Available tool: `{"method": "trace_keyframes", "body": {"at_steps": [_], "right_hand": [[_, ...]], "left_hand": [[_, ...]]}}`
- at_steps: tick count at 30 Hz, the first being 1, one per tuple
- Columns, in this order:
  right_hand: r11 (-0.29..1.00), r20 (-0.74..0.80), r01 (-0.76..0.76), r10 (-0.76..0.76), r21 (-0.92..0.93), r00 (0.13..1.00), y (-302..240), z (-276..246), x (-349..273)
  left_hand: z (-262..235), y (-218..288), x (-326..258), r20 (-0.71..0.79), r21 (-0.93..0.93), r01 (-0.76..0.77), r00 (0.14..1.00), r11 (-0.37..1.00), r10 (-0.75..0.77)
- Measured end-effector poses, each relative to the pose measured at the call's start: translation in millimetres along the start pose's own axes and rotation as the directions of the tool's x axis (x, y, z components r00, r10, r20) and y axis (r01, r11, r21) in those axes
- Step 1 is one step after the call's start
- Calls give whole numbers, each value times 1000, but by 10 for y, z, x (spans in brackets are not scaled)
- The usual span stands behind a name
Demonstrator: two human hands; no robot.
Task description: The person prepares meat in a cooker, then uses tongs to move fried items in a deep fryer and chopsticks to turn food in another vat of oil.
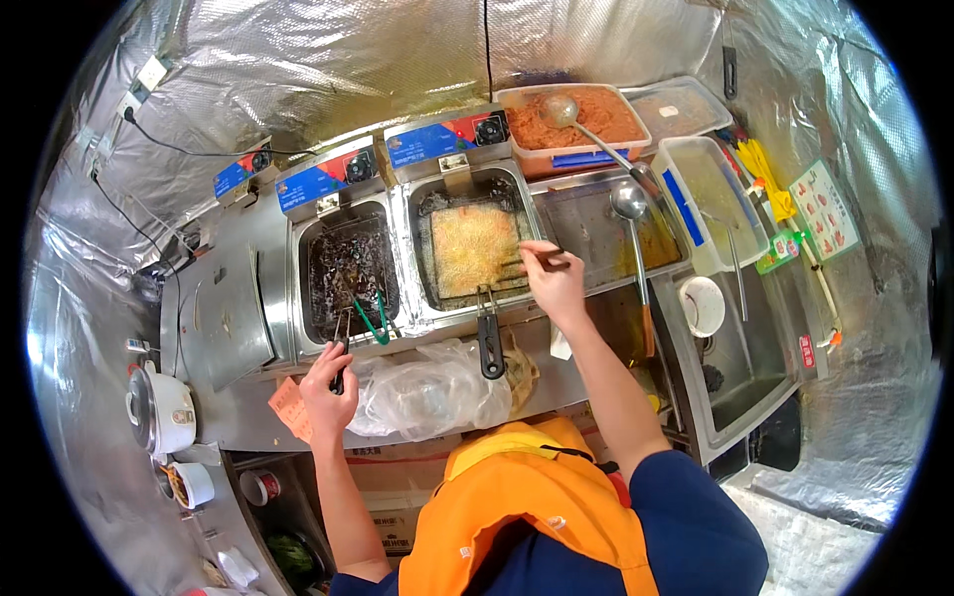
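Note:
My left hand (330, 390) is closed round the black handle of a fry basket (344, 323) that sits in the left fryer (391, 248). Dark oil fills that fryer, and green-tipped tongs (376, 323) rest at its front edge. Over the right side of the neighbouring fryer (412, 223), my right hand (555, 283) pinches a thin dark utensil (515, 264); whether it is chopsticks or tongs I cannot tell. Pale golden foam (475, 246) covers the food frying there. A second black basket handle (490, 346) sticks out from this fryer's front, with neither hand on it.
Behind the fryers stand blue control boxes (432, 147). To the right are a tub of reddish coating (596, 117), a metal tray (581, 228), a ladle (629, 204), a clear bin (711, 189) and a sink (757, 343). Plastic bags (427, 392) lie in front; a rice cooker (164, 407) stands left.

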State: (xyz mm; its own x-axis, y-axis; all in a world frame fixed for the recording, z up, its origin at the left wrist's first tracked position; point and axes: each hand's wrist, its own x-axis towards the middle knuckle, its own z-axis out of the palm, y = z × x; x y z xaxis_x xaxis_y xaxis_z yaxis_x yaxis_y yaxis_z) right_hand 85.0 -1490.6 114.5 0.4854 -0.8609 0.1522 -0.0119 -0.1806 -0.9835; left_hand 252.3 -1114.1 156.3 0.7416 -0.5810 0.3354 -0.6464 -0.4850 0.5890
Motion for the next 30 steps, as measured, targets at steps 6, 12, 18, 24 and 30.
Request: {"method": "trace_keyframes", "body": {"at_steps": [6,12,18,24,30], "right_hand": [[995,-59,-86,89,53,994,42,-16,16],[966,-161,-54,97,253,982,-8,257,39],[976,-190,137,-105,166,976,-81,436,281],[984,-126,166,-157,67,980,-82,432,406],[985,-55,158,-162,-73,985,308,436,459]], "left_hand": [[-55,24,1,18,32,-13,1000,999,12],[-72,9,-16,22,44,-2,1000,999,1],[-89,16,21,27,57,-20,999,998,19],[-66,-2,13,5,50,2,1000,999,-2],[-63,-28,24,39,98,-32,999,995,28]]}}
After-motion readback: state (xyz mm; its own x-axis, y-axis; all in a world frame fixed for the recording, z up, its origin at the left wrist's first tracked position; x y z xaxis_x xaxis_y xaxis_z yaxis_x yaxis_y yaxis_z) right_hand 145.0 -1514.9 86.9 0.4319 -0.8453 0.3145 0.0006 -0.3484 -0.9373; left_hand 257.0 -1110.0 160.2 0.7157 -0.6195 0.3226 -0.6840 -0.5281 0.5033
